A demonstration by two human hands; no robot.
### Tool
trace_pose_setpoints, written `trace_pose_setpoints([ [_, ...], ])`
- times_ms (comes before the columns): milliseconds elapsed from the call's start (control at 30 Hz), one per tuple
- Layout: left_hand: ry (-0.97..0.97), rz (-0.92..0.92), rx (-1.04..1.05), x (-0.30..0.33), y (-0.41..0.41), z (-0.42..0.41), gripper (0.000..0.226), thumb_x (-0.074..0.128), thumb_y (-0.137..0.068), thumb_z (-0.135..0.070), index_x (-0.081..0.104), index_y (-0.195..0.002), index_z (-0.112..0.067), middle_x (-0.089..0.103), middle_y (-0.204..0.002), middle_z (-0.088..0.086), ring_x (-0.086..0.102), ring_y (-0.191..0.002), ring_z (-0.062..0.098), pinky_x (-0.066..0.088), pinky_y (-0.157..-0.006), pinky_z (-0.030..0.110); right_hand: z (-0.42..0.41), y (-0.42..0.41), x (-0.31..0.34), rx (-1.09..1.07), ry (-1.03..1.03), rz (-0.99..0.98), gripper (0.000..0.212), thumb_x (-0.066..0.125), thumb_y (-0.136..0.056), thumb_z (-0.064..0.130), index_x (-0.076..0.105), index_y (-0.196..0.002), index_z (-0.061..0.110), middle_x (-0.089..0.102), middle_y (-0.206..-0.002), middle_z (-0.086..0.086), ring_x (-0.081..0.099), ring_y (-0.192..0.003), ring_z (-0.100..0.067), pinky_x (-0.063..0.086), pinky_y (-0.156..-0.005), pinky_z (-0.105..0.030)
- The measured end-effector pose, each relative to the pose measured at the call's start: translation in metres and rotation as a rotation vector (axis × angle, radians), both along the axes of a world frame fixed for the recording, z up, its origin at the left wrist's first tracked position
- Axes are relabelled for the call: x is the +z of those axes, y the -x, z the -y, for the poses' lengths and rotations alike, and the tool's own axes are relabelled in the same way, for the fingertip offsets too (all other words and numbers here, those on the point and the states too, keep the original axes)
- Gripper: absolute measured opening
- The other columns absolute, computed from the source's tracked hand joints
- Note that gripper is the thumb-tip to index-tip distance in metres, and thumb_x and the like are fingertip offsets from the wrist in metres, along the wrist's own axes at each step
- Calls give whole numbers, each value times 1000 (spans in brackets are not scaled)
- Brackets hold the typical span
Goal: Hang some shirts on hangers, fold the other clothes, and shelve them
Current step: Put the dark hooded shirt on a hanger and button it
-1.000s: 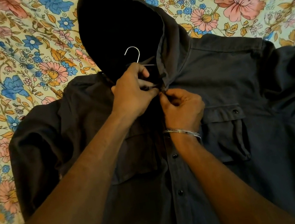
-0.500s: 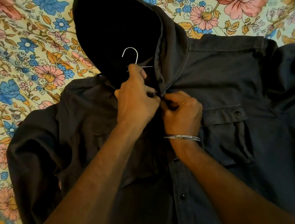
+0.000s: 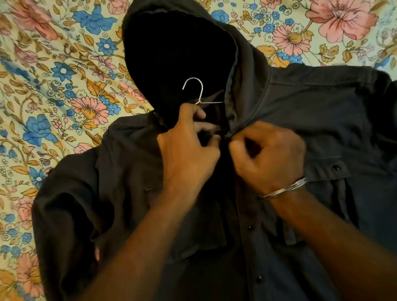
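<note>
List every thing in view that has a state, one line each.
hooded shirt: flat on the bedsheet, front up, lower buttons fastened.
hanger: inside the shirt, hook poking out at the neck.
left hand: pinching the left placket at the collar.
right hand: pinching the right placket.
chest pocket flap: buttoned.

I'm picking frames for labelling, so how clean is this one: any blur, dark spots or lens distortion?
Head view: the hooded shirt is dim, and the inside of its hood is pure black; the hanger hook reads clearly; the floral bedsheet smears toward the left edge; wide-angle bending shows at the borders; left hand and right hand are fairly sharp.
</note>
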State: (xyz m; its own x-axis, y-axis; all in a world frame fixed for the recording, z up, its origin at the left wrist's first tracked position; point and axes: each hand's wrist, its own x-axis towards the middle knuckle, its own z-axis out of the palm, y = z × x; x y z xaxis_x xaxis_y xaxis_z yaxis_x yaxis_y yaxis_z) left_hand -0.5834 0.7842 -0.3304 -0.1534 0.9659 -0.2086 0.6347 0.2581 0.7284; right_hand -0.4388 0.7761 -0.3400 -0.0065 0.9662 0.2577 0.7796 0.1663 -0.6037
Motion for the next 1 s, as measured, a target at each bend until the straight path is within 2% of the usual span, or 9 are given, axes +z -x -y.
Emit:
trace_pose_setpoints([
  [67,-188,-158,48,0,-2,21,52,76,-84,-20,46,-126,-31,58,-129,-14,48,-127,11,31,-111,35,-21,5,24,-48,-104,-73,18,62,-86,31,74,-83,19,66,-78,2,61,-68,-17,46,-58,-29],
  [133,-249,-366,25,-5,-12,49,58,73,-86,-26,44,-137,-24,44,-143,-3,39,-135,20,32,-109,38,-50,19,34,11,-57,52,23,62,-88,29,73,-106,22,68,-98,1,61,-94,-19,47,-74,-30],
  [200,-163,-479,-50,-19,-25,76,57,67,-90,-41,44,-138,-20,46,-136,6,46,-124,27,42,-98,44,-76,34,27,173,118,311,35,63,-88,31,66,-122,23,66,-114,-1,53,-115,-26,44,-90,-40],
  [333,0,-616,-140,-45,-27,100,51,63,-89,-48,54,-130,-19,59,-109,5,57,-97,26,49,-76,40,-94,48,0,310,308,585,37,67,-89,28,61,-124,16,63,-117,-8,52,-118,-33,38,-100,-48],
  [500,7,-533,-192,-41,-24,91,38,71,-85,-25,59,-118,-12,66,-96,10,63,-84,28,53,-70,39,-106,37,6,269,301,553,28,67,-92,20,63,-120,16,67,-110,-10,58,-111,-35,40,-99,-48],
  [600,96,-403,-220,-27,-21,92,31,63,-93,-30,55,-117,-12,66,-105,10,64,-94,28,51,-77,37,-101,26,14,305,322,630,23,68,-91,22,69,-114,18,69,-106,-10,62,-104,-35,45,-98,-46],
  [700,163,-401,-314,-18,-21,100,30,53,-99,-32,54,-120,-12,67,-109,10,65,-97,28,47,-79,33,-94,20,27,338,345,646,24,69,-88,29,70,-110,19,70,-102,-8,66,-96,-33,51,-87,-42],
  [867,251,-399,-490,7,-35,129,29,51,-98,-37,58,-116,-15,67,-113,5,64,-102,22,46,-86,26,-82,14,33,429,294,697,22,61,-91,36,69,-106,23,69,-100,-6,63,-99,-31,46,-80,-38],
  [1000,313,-197,-456,22,-35,124,21,62,-91,-42,59,-88,-21,61,-74,-7,61,-74,14,49,-72,24,-75,14,17,439,360,616,26,67,-90,42,72,-111,28,67,-109,-4,55,-112,-29,41,-94,-43],
])
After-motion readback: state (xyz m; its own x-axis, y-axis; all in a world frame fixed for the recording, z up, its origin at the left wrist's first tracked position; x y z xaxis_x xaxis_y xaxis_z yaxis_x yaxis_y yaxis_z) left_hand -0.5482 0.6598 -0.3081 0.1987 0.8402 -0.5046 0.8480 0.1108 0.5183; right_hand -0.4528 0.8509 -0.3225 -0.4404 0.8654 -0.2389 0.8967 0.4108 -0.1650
